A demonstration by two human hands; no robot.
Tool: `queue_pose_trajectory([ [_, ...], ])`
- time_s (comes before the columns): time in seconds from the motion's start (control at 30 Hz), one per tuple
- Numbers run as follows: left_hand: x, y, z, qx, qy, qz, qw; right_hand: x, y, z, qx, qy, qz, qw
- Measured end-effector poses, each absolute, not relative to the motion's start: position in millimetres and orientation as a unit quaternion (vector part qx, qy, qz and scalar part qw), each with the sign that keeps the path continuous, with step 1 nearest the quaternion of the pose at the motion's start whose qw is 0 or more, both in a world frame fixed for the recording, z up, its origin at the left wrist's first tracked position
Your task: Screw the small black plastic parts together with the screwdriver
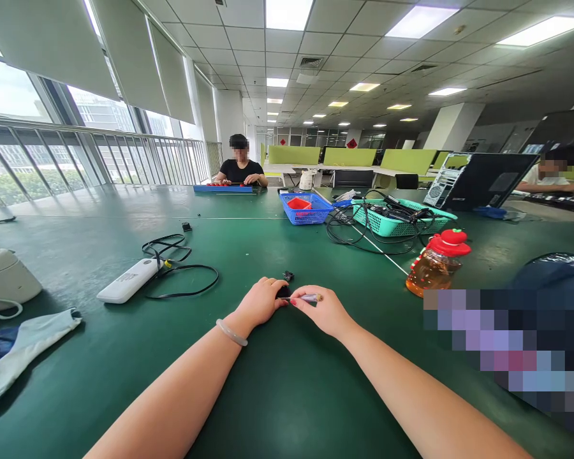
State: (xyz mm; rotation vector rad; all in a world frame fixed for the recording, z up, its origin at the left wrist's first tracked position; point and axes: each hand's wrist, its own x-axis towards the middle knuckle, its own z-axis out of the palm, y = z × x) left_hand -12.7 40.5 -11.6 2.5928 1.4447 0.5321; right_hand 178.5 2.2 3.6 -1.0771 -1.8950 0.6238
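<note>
Two bare hands, head view, working at a green tabletop (287,395). Left hand (261,301): a pale bangle (232,333) at the wrist, fingers and thumb closed about a small dark piece (284,292), mostly hidden by them, low over the table in front of the person. Right hand (326,311): gripping a slim screwdriver-like tool (310,298) with a translucent handle, its tip directed left at the dark piece; whether the two touch cannot be told. Just beyond the hands: one small black component (288,276). To the left: one white power strip (130,280) with black cable (203,293); nearer the edge, one blue-and-white glove (36,344). To the right: one clear bottle (430,275) of amber liquid, red-lidded. Farther back: one blue plastic basket (306,217) holding a red tray (299,203); beside it, one turquoise basket (377,223) heaped with black cables (397,209). Far end: one seated person in black (240,169), behind a long blue tray (222,189)
</note>
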Motion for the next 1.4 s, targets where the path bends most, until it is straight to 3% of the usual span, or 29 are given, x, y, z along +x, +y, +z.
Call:
queue_pose_trajectory([
  [0.23,-12.5,38.2,-13.5,0.861,0.468,0.191,0.053,184.6,0.9,9.6,-0.47,-0.729,0.081,0.491],
  [0.93,-10.4,38.6,-11.6,0.853,0.475,0.205,0.066,184.2,7.4,0.1,-0.425,-0.782,0.173,0.421],
  [1.17,-7.2,36.4,-6.3,0.817,0.519,0.245,0.056,191.2,7.3,5.5,-0.473,-0.691,0.11,0.536],
  [1.4,-12.5,41.6,-9.8,0.748,0.628,0.212,0.025,199.3,24.4,-6.1,-0.534,-0.649,0.162,0.517],
])
